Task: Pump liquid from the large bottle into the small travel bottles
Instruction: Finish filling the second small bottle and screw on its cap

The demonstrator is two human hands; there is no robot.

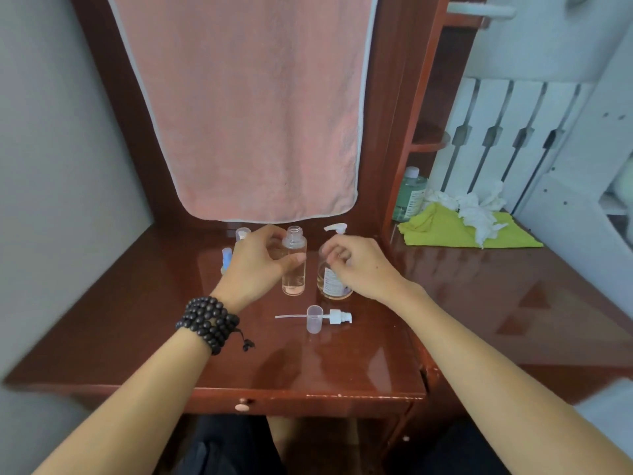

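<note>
Left hand point(258, 265), beaded bracelet point(210, 322) at the wrist, wrapped around an uncapped small travel bottle point(294, 265), thumb in front and fingers curled behind; bottle upright on the glossy red-brown desk point(342, 365), a little pinkish liquid at the bottom, neck open

Right hand point(359, 265) curled loosely against the shoulder of the large bottle point(334, 275), just right of the travel bottle; fingertips bent in together near the collar, firm grip or mere touch impossible to tell; white pump head point(337, 229) poking up behind the knuckles, spout facing left

In front of both bottles, lying flat on the desk: a loose small pump point(337, 317) with its thin dip tube pointing left, and a clear cap point(315, 318) touching or overlapping it

Behind the left hand, two more small containers: a clear one point(242, 233) at the back, a bluish one point(226, 257) partly hidden

Pink towel point(246, 108) hanging down over the back panel

To the right, a green bottle point(409, 195), a lime cloth point(452, 231) and crumpled white tissues point(476, 210)
</note>
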